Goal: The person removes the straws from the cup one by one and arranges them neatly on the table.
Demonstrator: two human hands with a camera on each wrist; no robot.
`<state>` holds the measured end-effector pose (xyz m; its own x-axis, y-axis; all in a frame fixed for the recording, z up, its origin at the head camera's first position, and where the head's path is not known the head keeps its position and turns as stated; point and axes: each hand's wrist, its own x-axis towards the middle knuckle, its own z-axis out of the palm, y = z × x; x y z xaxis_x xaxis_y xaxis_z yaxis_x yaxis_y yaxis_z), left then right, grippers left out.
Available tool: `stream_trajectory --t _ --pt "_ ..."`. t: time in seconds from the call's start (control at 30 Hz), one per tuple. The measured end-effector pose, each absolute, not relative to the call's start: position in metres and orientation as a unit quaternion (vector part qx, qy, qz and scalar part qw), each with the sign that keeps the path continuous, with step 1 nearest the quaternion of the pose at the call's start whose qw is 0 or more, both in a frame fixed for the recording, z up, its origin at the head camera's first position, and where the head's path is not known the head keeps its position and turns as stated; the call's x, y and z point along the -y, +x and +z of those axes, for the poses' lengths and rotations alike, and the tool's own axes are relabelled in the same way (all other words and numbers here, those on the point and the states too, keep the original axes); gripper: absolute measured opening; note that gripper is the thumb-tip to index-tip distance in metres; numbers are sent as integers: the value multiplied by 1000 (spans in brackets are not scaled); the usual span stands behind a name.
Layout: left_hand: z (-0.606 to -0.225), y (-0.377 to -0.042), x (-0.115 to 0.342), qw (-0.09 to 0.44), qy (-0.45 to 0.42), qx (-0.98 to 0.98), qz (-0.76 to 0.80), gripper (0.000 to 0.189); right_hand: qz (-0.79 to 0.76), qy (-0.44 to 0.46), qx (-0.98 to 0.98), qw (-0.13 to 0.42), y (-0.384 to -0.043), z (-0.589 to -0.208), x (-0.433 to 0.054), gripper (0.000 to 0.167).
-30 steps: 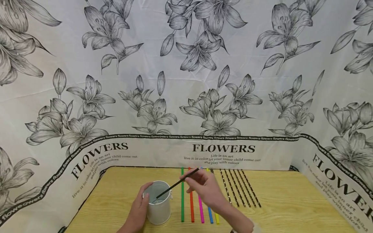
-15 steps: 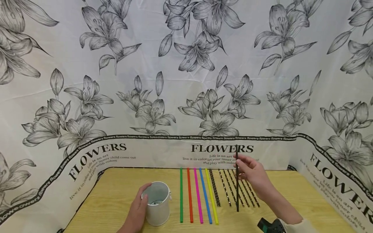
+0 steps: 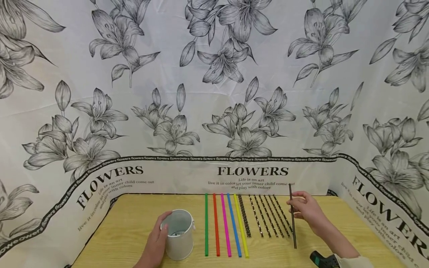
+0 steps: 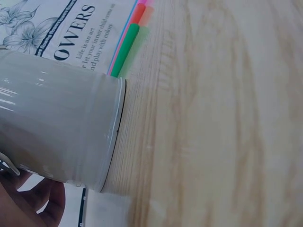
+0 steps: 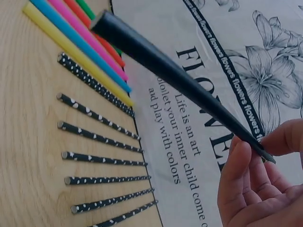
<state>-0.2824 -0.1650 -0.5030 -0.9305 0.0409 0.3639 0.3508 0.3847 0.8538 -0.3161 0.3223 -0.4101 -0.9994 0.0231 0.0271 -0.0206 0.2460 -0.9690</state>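
My left hand (image 3: 155,242) grips a small white metal pail (image 3: 180,243), standing upright on the table, with the thumb at the rim and fingers around the left side. The left wrist view shows the pail's side (image 4: 57,123) with fingertips (image 4: 54,203) behind it. My right hand (image 3: 310,215) pinches a plain black straw (image 3: 293,227) near its upper end, between thumb and fingers. The straw hangs nearly upright beside the rightmost patterned straw. In the right wrist view the black straw (image 5: 175,80) slants across, its near end toward the camera.
Left to right lie green (image 3: 206,225), red (image 3: 216,225), pink (image 3: 225,225), blue (image 3: 234,225) and yellow (image 3: 241,225) straws. Right of them several black patterned straws (image 3: 256,216) lie in a row on the wooden table (image 3: 342,223). A flower-printed cloth (image 3: 187,175) stands behind.
My right hand has carried the black straw out of the pail and rightward, past the row of patterned straws, turning it from slanted to nearly upright. My left hand stays on the pail.
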Motion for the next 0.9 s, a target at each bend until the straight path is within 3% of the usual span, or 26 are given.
stream_trajectory --t 0.33,0.9 --pt "-505 -283 161 151 -114 820 -540 36 568 -3 821 62 -333 -436 -349 45" --pt "-504 -280 165 153 -121 818 -542 37 505 -46 855 108 -381 -470 -348 40"
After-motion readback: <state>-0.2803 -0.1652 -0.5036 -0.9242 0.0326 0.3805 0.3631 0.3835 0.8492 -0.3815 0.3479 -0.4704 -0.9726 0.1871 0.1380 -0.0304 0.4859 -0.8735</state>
